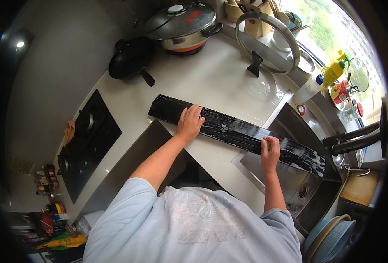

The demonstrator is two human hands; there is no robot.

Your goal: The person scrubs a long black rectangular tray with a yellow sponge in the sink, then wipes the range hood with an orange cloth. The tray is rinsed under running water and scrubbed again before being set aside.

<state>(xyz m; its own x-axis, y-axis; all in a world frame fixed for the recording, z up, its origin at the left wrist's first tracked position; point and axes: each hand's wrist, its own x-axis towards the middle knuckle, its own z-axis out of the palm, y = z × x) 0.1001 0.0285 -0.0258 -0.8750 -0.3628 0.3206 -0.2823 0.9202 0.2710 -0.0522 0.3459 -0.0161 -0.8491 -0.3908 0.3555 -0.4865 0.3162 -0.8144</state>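
Observation:
A long, flat black panel (233,128) with streaks of white suds lies across the pale countertop, its right end reaching over the sink basin (292,180). My left hand (190,123) rests on the panel's left part with the palm down and fingers spread a little. Over the sink's near left side, my right hand (270,149) is closed around a small yellowish pad or sponge (267,143), pressed to the suds-covered surface. Most of that pad is hidden by my fingers.
A black faucet (351,138) reaches over the sink from the right. Behind the panel stand a glass lid (268,42), a lidded steel pot (184,29) and a black pan (131,59). A gas hob (89,141) is at left; bottles (309,90) line the windowsill.

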